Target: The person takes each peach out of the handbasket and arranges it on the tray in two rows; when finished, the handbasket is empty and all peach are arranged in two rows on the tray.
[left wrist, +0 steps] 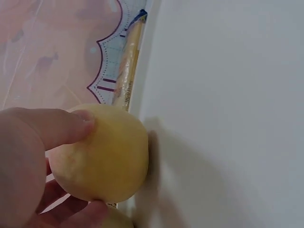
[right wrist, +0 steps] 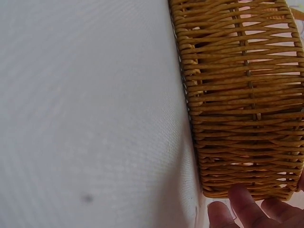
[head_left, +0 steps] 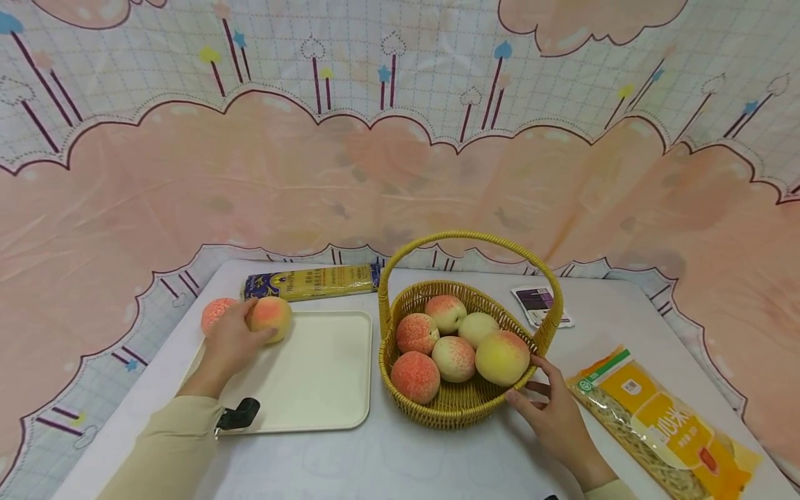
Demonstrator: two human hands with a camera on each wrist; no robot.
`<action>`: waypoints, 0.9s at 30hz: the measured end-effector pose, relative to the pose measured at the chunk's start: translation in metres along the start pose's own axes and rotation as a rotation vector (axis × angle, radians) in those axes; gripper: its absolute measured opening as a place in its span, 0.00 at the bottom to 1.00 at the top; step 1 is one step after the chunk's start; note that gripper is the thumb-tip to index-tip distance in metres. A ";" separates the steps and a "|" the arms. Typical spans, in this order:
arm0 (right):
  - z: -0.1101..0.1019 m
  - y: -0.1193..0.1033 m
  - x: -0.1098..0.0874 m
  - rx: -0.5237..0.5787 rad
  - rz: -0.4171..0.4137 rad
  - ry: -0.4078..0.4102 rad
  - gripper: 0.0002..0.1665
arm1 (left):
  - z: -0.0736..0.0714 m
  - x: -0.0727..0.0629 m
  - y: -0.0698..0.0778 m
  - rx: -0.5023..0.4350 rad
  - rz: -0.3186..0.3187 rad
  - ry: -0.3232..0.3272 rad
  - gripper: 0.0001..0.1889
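My left hand [head_left: 234, 340] holds a yellow-and-pink peach [head_left: 273, 318] at the back left corner of the cream tray [head_left: 312, 375]. In the left wrist view, the thumb lies over the top of this peach [left wrist: 107, 156], with fingers curled beneath. A redder peach [head_left: 216, 312] shows just left of that hand. My right hand [head_left: 559, 417] grips the right rim of a yellow wicker basket [head_left: 453, 417], thumb toward the front. Several peaches lie inside, including a large yellow one [head_left: 502, 357] near that hand. In the right wrist view, fingertips [right wrist: 242, 194] meet the basket's woven side [right wrist: 247, 114].
Behind the tray lies a long yellow-and-blue noodle packet [head_left: 312, 282]. A small purple-and-white packet [head_left: 540, 305] is right of the basket's tall handle [head_left: 465, 236]. An orange noodle bag [head_left: 665, 423] lies at the right of the white table [head_left: 431, 472].
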State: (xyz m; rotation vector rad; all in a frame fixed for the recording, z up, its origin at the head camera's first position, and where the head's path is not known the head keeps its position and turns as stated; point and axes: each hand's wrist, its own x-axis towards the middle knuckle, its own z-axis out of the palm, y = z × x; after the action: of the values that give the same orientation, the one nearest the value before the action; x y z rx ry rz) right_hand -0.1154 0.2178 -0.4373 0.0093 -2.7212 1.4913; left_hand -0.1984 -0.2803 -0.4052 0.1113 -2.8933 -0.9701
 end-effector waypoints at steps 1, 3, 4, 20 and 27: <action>0.000 0.000 0.000 0.000 0.000 -0.001 0.46 | 0.001 0.000 0.000 0.009 0.010 0.002 0.41; 0.000 0.000 0.000 -0.002 0.000 -0.001 0.46 | 0.002 0.000 -0.001 0.022 0.020 0.003 0.40; 0.000 0.000 0.000 -0.003 0.000 0.000 0.46 | 0.002 -0.001 -0.001 0.024 0.022 0.001 0.40; 0.000 0.000 -0.001 -0.007 0.001 0.003 0.46 | 0.004 -0.001 0.007 -0.025 0.018 0.069 0.38; 0.000 -0.001 -0.001 -0.002 0.010 -0.004 0.46 | 0.004 0.000 0.008 -0.041 0.005 0.082 0.36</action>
State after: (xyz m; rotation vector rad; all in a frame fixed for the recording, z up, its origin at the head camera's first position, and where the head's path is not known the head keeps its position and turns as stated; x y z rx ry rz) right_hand -0.1148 0.2174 -0.4369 -0.0010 -2.7299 1.4921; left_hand -0.1996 -0.2717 -0.4033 0.1379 -2.7962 -0.9995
